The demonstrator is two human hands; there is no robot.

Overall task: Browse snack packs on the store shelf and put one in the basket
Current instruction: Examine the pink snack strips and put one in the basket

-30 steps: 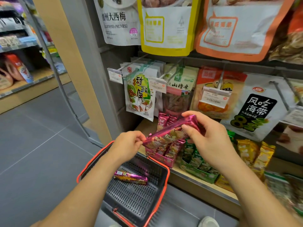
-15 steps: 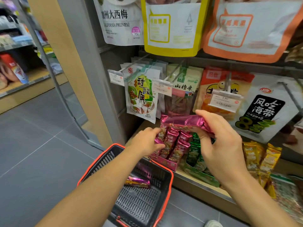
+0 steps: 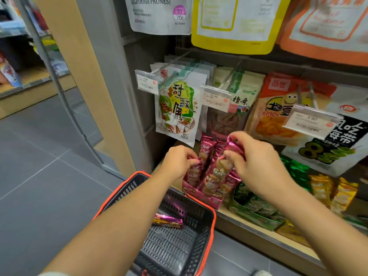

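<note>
My right hand (image 3: 258, 164) grips a long magenta snack pack (image 3: 219, 168), held nearly upright over the pink display box (image 3: 203, 198) of the same packs on the shelf. My left hand (image 3: 179, 162) pinches the top of another magenta pack (image 3: 194, 173) standing in that box. Below my left forearm hangs a dark basket with an orange rim (image 3: 213, 222). One magenta pack (image 3: 167, 221) lies flat on its floor.
Hanging bags fill the pegs above: a white-green pouch (image 3: 177, 112), a spicy orange bag (image 3: 278, 110), a seaweed bag (image 3: 334, 140). Green (image 3: 256, 208) and yellow (image 3: 334, 194) packs sit right of the pink box. A grey floor and another shelf lie left.
My right hand has turned the magenta pack from level to nearly upright and lowered it toward the box. My left hand has moved up onto a pack in the box. The view moved closer.
</note>
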